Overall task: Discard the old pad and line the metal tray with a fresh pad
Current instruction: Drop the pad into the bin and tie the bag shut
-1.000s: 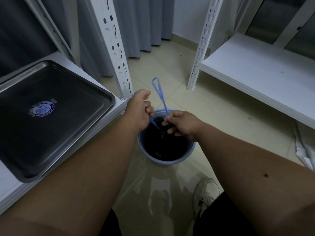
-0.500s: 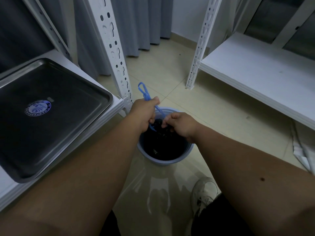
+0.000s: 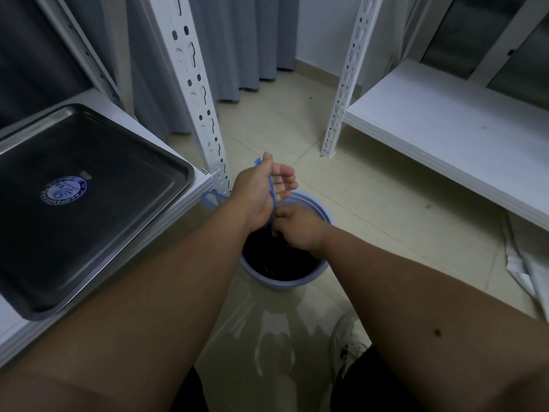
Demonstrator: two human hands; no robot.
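Both hands meet over a blue bin that stands on the tiled floor between 2 white shelving units. The bin is lined with a black bag, and thin blue drawstrings rise from its mouth. The left hand is raised above the far rim with the palm turned inward; the thumb points up and the fingers are loosely curled, with 1 blue string running across the palm and under the thumb side, so it looks hooked rather than tightly clenched. A second loop of blue string hangs just left of that wrist, beside the foot of the perforated white upright. The right hand sits lower, at the bin's mouth, with its fingers bent down into the bunched top of the black bag where the string comes out; its fingertips are hidden, and whether they pinch the string or the bag cannot be told. The metal tray lies flat on the left shelf, well apart from the hands, its dark bare bottom showing only a round blue sticker near the centre. No pad can be made out in the tray, and the bin's contents are too dark to read. The right shelf is a white board, with some white sheeting on the floor beneath its near end. A white shoe shows below the bin.
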